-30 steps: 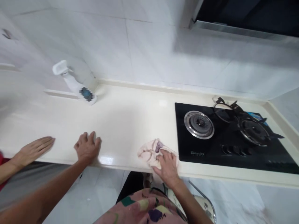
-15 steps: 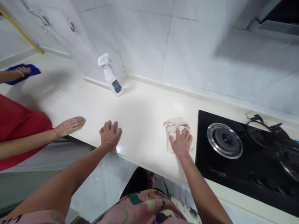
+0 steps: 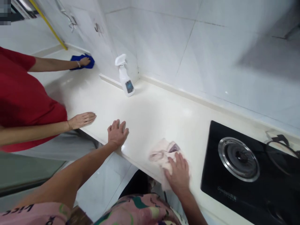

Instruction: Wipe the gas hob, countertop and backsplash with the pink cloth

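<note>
My right hand [image 3: 178, 172] presses a crumpled pale pink cloth [image 3: 161, 153] against the white countertop [image 3: 142, 125], close to its front edge. The fingers lie over the cloth and hold it; part of it bunches out ahead and to the left. My left hand [image 3: 117, 133] rests on the counter near the front edge, fingers apart and nothing in them. Beyond it, a white spray bottle [image 3: 125, 78] stands upright by the wall corner.
Right of the cloth sits a black gas stove [image 3: 215, 162] with a round metal burner. At the left, a co-worker in a red shirt [image 3: 30, 97] has one hand [image 3: 83, 120] on the counter and the other on a blue cloth [image 3: 90, 64]. Tiled wall runs behind.
My right hand has drawn the pink cloth back toward the front edge and slightly left. My left hand stays on the counter. The co-worker's blue cloth has moved right, and the view has shifted.
</note>
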A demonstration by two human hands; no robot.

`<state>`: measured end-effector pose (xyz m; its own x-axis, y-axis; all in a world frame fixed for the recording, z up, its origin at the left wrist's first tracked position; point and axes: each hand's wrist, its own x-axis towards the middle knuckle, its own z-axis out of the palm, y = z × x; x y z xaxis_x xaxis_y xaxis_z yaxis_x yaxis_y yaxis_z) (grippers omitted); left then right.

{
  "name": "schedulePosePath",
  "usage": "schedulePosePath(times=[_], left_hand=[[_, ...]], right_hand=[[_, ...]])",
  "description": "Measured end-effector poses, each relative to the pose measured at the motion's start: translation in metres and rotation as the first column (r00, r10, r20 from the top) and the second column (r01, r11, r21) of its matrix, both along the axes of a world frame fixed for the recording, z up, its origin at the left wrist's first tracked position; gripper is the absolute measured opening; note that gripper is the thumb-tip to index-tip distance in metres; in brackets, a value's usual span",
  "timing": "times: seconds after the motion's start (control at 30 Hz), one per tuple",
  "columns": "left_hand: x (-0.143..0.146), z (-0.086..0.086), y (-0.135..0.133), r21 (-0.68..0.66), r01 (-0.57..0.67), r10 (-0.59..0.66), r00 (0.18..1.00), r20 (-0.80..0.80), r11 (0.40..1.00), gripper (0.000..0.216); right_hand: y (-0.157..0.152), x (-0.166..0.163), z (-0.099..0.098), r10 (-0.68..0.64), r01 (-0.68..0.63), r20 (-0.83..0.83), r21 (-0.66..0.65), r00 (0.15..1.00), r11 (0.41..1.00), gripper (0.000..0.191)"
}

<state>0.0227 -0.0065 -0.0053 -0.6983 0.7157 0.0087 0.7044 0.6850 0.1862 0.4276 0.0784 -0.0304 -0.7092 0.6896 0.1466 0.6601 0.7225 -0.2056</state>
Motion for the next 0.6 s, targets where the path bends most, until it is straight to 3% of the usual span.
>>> schedulePosePath(times=[0.1,0.17,0.27,0.37,0.47,0.6], left_hand=[[0.001,0.000,0.000,-0.006,0.001,-0.001,1.000,0.008,1.000,0.061],[0.002,0.001,0.000,-0.019,-0.007,0.007,1.000,0.011,1.000,0.062],[0.002,0.002,0.000,-0.047,-0.013,0.014,1.000,0.015,0.999,0.063],[0.003,0.002,0.000,-0.071,-0.020,0.022,0.999,0.027,0.997,0.063],[0.003,0.003,-0.001,-0.062,-0.023,0.024,0.999,0.027,0.998,0.063],[0.003,0.002,-0.001,-0.057,-0.019,0.019,1.000,0.011,0.998,0.062]], right_hand=[[0.058,0.026,-0.005,-0.193,0.191,0.019,0.080,0.981,0.978,0.058],[0.102,0.026,-0.007,-0.314,0.311,0.009,0.100,0.950,0.945,0.069],[0.161,-0.001,-0.003,-0.459,0.457,0.037,0.059,0.887,0.888,0.077],[0.197,-0.051,0.005,-0.552,0.556,0.101,-0.017,0.828,0.831,0.076],[0.197,-0.107,0.015,-0.517,0.527,0.128,-0.060,0.846,0.848,0.074],[0.147,-0.166,0.023,-0.308,0.317,0.099,-0.089,0.946,0.944,0.072]])
